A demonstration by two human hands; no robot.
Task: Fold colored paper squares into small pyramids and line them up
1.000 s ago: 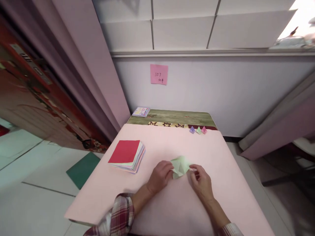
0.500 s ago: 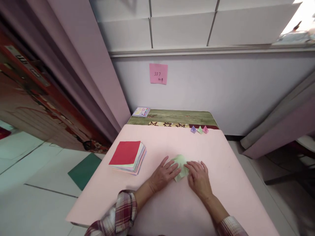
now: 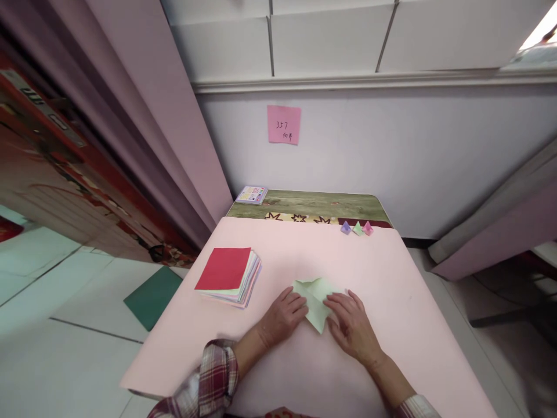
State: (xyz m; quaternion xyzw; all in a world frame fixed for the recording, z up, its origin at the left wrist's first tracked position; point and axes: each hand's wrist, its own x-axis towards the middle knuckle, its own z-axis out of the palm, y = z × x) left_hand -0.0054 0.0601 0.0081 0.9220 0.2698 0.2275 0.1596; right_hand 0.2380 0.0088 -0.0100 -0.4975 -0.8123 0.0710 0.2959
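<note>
A partly folded light green paper (image 3: 316, 297) lies flat on the pink table (image 3: 278, 255) in front of me. My left hand (image 3: 284, 317) rests on its left edge with the fingers curled and pressing down. On the paper's right edge lies my right hand (image 3: 353, 326), its fingers stretched out flat and pressing. Both wrists show plaid sleeves.
A stack of coloured square papers (image 3: 228, 275) with a red sheet on top lies to the left. Three small folded paper shapes (image 3: 357, 228) stand at the table's far edge. A paper pack (image 3: 251, 194) sits on a green-topped surface behind. A pink note (image 3: 284, 124) hangs on the wall.
The green paper has gone from a raised, puffed shape to lying flatter and wider. Both hands have drawn slightly back toward me and apart, onto its left and right edges.
</note>
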